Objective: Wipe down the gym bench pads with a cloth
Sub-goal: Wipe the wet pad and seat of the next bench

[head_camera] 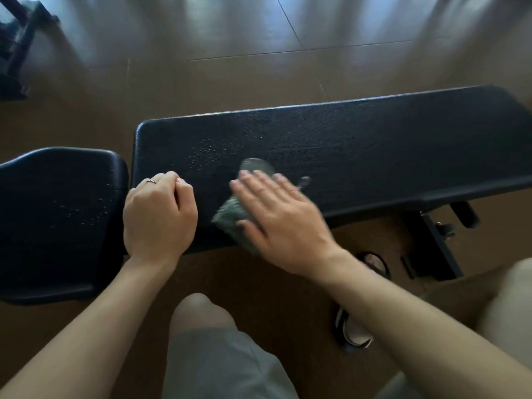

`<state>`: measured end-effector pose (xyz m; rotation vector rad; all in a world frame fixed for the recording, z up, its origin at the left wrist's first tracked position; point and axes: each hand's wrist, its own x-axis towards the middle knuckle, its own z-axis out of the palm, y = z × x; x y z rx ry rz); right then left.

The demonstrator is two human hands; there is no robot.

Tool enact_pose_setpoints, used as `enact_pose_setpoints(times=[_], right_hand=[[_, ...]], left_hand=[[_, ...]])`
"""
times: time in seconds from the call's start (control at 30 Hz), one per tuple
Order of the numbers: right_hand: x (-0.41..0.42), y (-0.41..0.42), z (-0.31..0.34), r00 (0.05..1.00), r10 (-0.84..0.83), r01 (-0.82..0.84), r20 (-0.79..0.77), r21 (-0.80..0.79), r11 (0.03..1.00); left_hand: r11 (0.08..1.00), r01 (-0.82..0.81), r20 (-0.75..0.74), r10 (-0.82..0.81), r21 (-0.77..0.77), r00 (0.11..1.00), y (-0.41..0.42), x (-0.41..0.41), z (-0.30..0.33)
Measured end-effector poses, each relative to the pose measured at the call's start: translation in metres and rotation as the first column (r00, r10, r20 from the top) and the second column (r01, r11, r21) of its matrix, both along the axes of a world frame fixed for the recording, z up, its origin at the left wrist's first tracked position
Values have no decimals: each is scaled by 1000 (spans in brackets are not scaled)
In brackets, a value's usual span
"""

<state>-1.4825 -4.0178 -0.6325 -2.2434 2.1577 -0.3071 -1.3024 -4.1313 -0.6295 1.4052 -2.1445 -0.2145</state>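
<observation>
A long black bench pad (359,139) stretches from the middle to the right, with water droplets on its left part. A shorter black seat pad (57,214) lies to its left, also spotted with droplets. My right hand (276,214) lies flat with straight fingers on a grey-green cloth (233,217), pressing it against the long pad near its front edge; the hand and cloth are blurred. My left hand (159,214), with a ring on one finger, rests on the long pad's left end with its fingers curled under, holding nothing.
Brown tiled floor (230,67) surrounds the bench. The bench's black metal frame and adjuster (437,243) sit under the pad at right. My knee in grey shorts (207,341) and sandalled feet (354,329) are below. A dark equipment frame (17,44) stands at far left.
</observation>
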Motion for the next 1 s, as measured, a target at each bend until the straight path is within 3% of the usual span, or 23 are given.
enact_pose_setpoints(times=[0.13,0.23,0.3,0.4,0.47,0.53,0.63,0.7,0.8,0.9,1.0], right_hand=[[-80,50,-8,908,-420,419,-1,-35,907],[-58,39,-9,798,-600,602,51,-55,796],[-13,16,-6,856,-510,516,84,-67,854],[42,-14,0,988,-142,142,65,6,990],[45,-37,9,997,56,-60,56,65,996],[31,-68,13,987,150,-157,59,133,979],[3,-121,19,987,156,-158,27,203,966],[-23,-146,19,998,50,-55,26,220,974],[-90,-143,16,971,-241,234,9,192,953],[-149,-111,12,829,-559,537,32,238,810],[-142,-118,6,732,-681,657,8,258,709]], left_hand=[[1000,-5,-21,5,-2,1000,3,-3,1],[1000,-15,-12,15,-9,1000,3,-5,0],[1000,-26,-15,26,-6,1000,3,-6,0],[1000,-27,-20,27,-5,999,2,-6,1],[999,-38,-23,37,-16,999,3,-6,2],[999,-45,-39,44,-18,998,3,-7,2],[999,-52,-59,52,-3,997,3,-7,3],[998,-59,-48,59,2,997,4,-6,2],[998,-64,-17,64,-7,998,4,-8,1],[998,-59,9,59,-8,998,3,-9,-1],[999,-44,32,45,-8,998,2,-10,-2]])
